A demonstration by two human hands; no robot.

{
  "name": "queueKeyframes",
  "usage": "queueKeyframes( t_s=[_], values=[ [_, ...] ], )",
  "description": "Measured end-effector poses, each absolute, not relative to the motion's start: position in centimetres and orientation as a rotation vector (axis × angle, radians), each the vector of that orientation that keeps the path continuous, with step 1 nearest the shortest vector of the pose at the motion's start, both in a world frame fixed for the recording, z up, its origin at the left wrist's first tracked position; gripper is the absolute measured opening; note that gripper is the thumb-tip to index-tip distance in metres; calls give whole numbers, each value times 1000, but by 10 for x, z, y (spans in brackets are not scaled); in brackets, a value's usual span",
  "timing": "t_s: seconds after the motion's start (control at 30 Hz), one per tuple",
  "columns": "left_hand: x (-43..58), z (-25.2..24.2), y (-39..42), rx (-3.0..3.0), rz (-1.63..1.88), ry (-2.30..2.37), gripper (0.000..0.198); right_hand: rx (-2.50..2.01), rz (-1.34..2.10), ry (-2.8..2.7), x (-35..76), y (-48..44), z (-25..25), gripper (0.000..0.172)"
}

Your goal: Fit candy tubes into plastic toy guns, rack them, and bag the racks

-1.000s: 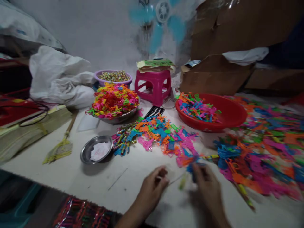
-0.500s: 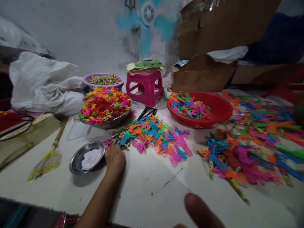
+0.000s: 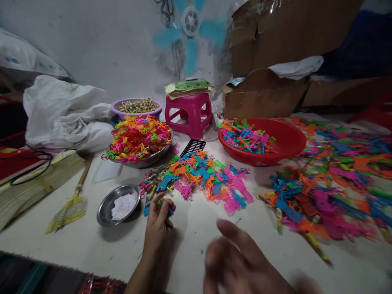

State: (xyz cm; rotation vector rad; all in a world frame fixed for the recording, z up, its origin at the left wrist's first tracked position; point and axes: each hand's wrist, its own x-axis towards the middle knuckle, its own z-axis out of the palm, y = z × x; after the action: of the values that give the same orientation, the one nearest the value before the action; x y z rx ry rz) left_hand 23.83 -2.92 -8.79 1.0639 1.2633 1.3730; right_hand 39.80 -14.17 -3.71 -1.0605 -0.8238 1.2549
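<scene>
My left hand is closed around a blue plastic toy gun, with blue showing on both sides of the fingers. A dark stick-like end pokes out below the fingers; I cannot make out what it belongs to. Just beyond lies a pile of small toy guns in pink, orange, blue and green, with thin candy-like tubes at its left end. Left of the hand, a steel bowl holds white paper slips. My right hand, smeared by motion, hovers nearer to me, fingers curled but apart, with nothing visible in it.
A heaped metal basin of colourful pieces stands back left, near a purple basin. Back right is a red basin, with more toy guns spread before it. A pink stool, yellow brush and cardboard boxes surround these.
My left hand has pulled back and right from the tubes, now with the blue toy gun in it. My right hand has risen farther into view. The view has shifted slightly.
</scene>
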Motion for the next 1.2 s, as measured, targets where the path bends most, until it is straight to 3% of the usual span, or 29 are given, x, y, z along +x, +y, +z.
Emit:
queueKeyframes(
  t_s=[0.17,0.3,0.47,0.63,0.77,1.0,1.1,1.2],
  values=[
    [282,-59,-71,380,1358,897,27,-1216,1110,-785,367,-110,-71,40],
    [312,-63,-101,518,1238,993,29,-1173,977,-870,357,-106,-92,25],
    [313,-70,-114,628,1200,1045,38,-1241,858,-901,387,-98,-88,28],
    [275,-56,-100,595,576,703,46,-1213,978,-1600,420,-113,-59,16],
    [264,-64,-95,832,266,681,29,-1183,942,-1946,424,-115,-57,15],
    [284,-104,-91,699,667,991,51,-2025,331,-1349,488,-49,-96,25],
    [288,-112,-87,680,771,1053,58,-2056,397,-1337,496,-46,-110,28],
    [291,-113,-83,668,787,1085,51,-1819,635,-1174,485,-57,-116,27]
  ],
)
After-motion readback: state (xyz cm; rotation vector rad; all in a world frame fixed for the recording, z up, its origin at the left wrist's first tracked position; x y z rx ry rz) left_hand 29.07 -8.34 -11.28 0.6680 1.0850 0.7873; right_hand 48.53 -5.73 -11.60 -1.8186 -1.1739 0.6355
